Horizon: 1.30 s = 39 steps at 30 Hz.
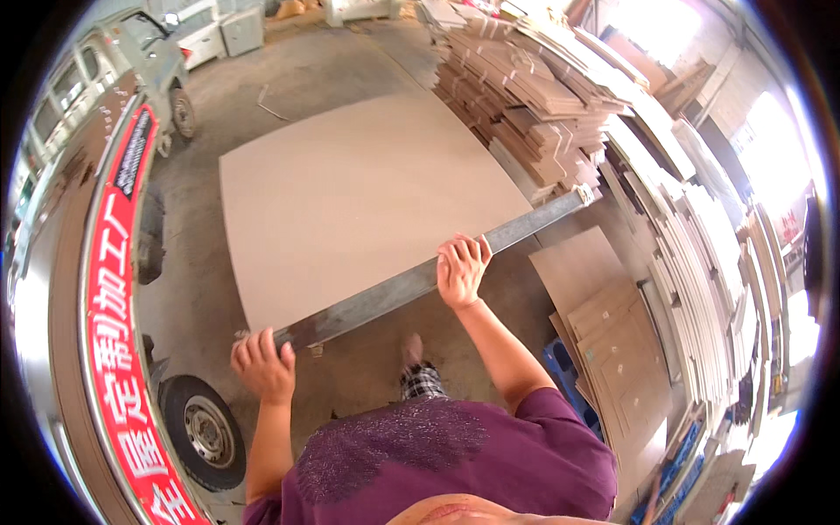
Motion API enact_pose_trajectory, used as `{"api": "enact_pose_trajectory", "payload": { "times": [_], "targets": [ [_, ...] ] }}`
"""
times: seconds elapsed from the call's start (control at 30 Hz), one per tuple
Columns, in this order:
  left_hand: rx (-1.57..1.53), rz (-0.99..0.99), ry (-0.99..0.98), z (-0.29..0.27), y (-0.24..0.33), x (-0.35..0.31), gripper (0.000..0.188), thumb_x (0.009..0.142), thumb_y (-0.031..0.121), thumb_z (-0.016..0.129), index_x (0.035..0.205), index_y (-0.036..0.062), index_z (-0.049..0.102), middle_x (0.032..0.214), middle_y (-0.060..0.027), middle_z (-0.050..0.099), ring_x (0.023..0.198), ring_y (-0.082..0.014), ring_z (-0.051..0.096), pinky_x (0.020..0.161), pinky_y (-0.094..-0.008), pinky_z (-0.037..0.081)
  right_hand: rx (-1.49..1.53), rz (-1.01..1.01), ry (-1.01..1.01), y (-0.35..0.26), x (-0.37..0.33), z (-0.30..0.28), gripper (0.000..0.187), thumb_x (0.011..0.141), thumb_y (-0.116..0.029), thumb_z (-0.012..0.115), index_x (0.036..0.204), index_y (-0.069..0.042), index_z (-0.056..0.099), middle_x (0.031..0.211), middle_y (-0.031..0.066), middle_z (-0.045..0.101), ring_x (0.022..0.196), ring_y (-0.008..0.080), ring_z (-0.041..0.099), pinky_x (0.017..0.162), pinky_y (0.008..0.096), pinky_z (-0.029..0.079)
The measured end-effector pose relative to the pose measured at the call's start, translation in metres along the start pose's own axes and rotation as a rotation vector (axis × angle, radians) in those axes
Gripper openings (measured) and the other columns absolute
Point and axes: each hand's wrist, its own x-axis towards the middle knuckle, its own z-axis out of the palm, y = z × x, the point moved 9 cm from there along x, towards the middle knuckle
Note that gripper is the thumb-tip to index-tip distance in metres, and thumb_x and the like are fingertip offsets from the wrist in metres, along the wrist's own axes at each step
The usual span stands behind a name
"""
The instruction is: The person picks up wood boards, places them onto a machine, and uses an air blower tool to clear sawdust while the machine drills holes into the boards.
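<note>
A long grey metal bar [376,303] lies slantwise in front of me, its right end farther away than its left. My left hand [264,366] is closed at its left end, fingers over the edge and thumb along the bar. Past the middle of the bar, my right hand [462,271] curls its fingers over the top; its palm side is hidden. Just beyond the bar spreads a large flat tan board [367,192], whose near edge runs along it. Whether board and bar touch cannot be told.
Left, a truck bed with a red banner [131,350] and a wheel [203,433] stands close by. Stacked brown panels [525,96] rise at the far right. Leaning boards [612,324] and upright pale sheets [700,254] line my right. Another vehicle [140,52] is parked far left.
</note>
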Motion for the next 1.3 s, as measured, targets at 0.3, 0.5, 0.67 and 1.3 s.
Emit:
{"api": "enact_pose_trajectory", "payload": {
  "times": [0.3,0.5,0.67,1.3],
  "targets": [
    [0.044,-0.04,-0.024,0.09,-0.027,0.13,0.037,0.095,0.033,0.034,0.108,0.0041,0.053,0.103,-0.0136,0.055,0.1,-0.0333,0.05,0.092,-0.0491,0.036,0.07,0.084,-0.116,0.039,0.112,0.119,0.014,0.072,-0.016,0.055,0.085,-0.012,0.06,0.093,0.001,0.058,0.106,0.0223,0.051,0.102,0.0468,0.02],
    [0.094,-0.045,0.042,0.179,-0.085,0.25,0.031,0.096,0.027,0.034,0.108,0.0051,0.052,0.105,-0.0123,0.056,0.1,-0.033,0.05,0.091,-0.0476,0.036,0.106,0.056,-0.179,0.046,0.211,0.243,0.018,0.079,-0.021,0.057,0.092,-0.01,0.056,0.096,0.0039,0.054,0.109,0.0228,0.048,0.1,0.0526,0.021],
    [0.131,-0.055,0.103,0.251,-0.157,0.352,0.028,0.093,0.024,0.037,0.108,0.0071,0.053,0.105,-0.0103,0.057,0.101,-0.0313,0.051,0.089,-0.0453,0.037,0.104,0.004,-0.215,0.039,0.303,0.352,0.023,0.082,-0.026,0.056,0.097,-0.009,0.057,0.098,0.0053,0.055,0.107,0.0234,0.048,0.101,0.0529,0.022],
    [0.046,-0.159,0.194,0.539,-0.413,0.766,0.022,0.088,0.018,0.041,0.101,0.0077,0.056,0.103,-0.0079,0.057,0.104,-0.0296,0.05,0.096,-0.0459,0.033,-0.318,0.17,-0.208,0.311,0.666,0.716,0.032,0.096,-0.032,0.038,0.114,-0.011,0.055,0.128,0.0063,0.05,0.131,0.0246,0.034,0.111,0.0538,0.011]
  ]
}}
